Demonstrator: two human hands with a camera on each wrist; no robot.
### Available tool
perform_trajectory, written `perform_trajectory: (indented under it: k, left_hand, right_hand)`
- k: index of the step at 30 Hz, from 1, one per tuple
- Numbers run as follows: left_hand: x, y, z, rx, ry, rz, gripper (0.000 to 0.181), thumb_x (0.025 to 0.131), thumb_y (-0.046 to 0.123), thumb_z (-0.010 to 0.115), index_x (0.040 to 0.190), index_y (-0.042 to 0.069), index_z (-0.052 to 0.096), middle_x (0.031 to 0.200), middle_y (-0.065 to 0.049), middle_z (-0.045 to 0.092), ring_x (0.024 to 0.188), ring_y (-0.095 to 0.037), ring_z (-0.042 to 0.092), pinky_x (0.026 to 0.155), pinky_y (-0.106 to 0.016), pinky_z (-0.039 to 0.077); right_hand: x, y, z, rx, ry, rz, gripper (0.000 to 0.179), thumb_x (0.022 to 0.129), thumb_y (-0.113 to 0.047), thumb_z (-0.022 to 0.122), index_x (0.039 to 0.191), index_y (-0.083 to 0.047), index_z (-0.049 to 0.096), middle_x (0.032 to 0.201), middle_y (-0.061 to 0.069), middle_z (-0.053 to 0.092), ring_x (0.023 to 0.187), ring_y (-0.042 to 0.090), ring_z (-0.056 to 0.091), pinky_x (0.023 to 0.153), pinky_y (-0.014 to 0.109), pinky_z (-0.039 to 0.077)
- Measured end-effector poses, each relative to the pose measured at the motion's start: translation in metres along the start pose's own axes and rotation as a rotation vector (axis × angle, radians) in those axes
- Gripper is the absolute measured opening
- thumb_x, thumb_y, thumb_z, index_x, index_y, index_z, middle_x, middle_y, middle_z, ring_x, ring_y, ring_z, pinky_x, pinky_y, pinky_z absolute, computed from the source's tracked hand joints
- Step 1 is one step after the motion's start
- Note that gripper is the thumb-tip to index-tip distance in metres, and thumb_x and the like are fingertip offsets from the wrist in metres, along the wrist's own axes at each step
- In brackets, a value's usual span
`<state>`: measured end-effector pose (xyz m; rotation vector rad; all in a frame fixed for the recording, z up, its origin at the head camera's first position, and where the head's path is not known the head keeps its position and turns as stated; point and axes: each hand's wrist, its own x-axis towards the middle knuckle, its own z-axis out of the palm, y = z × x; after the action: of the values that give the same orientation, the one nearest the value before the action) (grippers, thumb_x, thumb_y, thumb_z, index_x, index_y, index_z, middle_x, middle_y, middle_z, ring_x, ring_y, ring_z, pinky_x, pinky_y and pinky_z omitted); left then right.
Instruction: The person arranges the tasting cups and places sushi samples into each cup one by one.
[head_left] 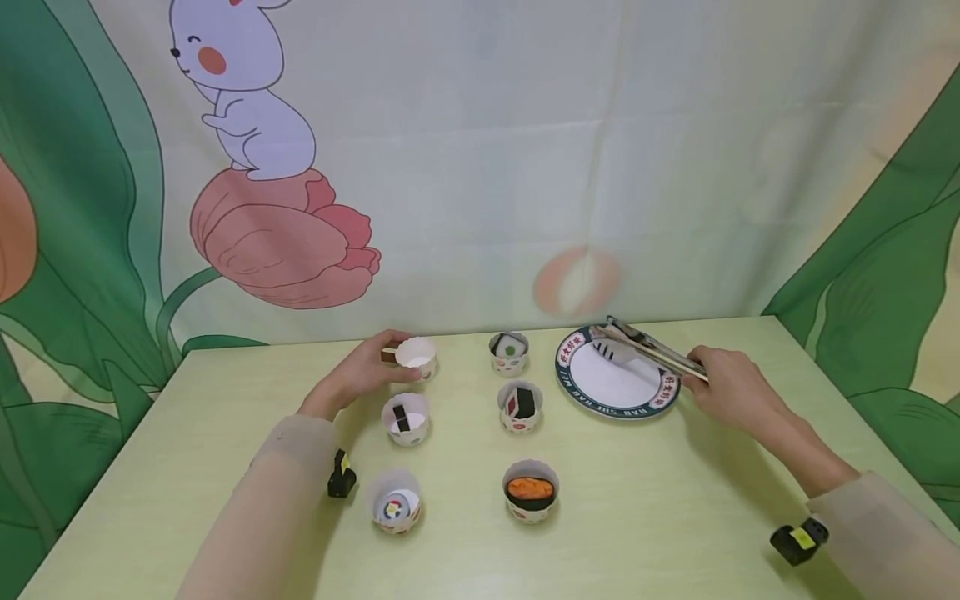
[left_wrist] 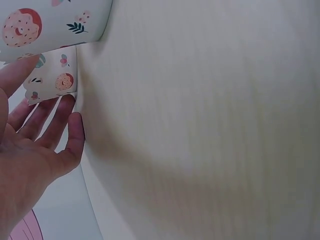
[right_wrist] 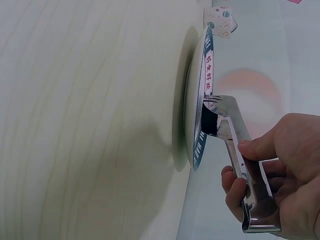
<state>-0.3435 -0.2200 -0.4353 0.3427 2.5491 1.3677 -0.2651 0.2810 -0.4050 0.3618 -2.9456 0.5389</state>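
My left hand point(head_left: 370, 364) holds a white paper cup point(head_left: 416, 357) at the back left, thumb on its near side and other fingers behind. In the left wrist view this cup point(left_wrist: 55, 77) shows a printed doughnut pattern. My right hand point(head_left: 723, 387) grips metal tongs point(right_wrist: 245, 165) by their arms. Over the plate point(head_left: 615, 410), the tongs' fork-like tips overlap its rim and white middle. A dark patch shows between the tips in the right wrist view; I cannot tell whether it is a held piece. Just in front of the left hand is a cup point(head_left: 417, 433) with a black-banded white piece.
A cup point(head_left: 397, 525) with a toy sushi roll stands front left. Three more cups form the middle column: one point(head_left: 510, 365) with a green-centred white piece, one point(head_left: 519, 423) with a dark-wrapped piece, one point(head_left: 531, 512) with an orange-topped piece. A printed curtain point(head_left: 465, 167) hangs behind the table.
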Motion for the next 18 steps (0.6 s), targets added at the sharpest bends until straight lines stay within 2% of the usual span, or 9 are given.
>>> perform_trajectory:
  k: [6, 18]
  left_hand:
    - [0.001, 0.000, 0.000, 0.005, 0.004, 0.006, 0.067, 0.095, 0.016, 0.077, 0.148, -0.004, 0.040, 0.141, -0.023, 0.049, 0.132, -0.041, 0.048, 0.108, -0.051, 0.043]
    - [0.000, -0.002, -0.002, 0.021, 0.007, -0.004, 0.072, 0.092, 0.018, 0.080, 0.148, -0.005, 0.040, 0.144, -0.024, 0.046, 0.131, -0.041, 0.048, 0.109, -0.051, 0.042]
  right_hand:
    - [0.000, -0.003, -0.004, 0.001, 0.008, -0.015, 0.024, 0.097, -0.006, 0.066, 0.112, 0.012, 0.062, 0.088, 0.014, 0.063, 0.072, 0.025, 0.053, 0.059, 0.036, 0.042]
    - [0.000, -0.014, -0.009, 0.003, 0.044, -0.097, 0.022, 0.095, -0.005, 0.068, 0.110, 0.010, 0.064, 0.087, 0.011, 0.065, 0.070, 0.023, 0.054, 0.061, 0.037, 0.044]
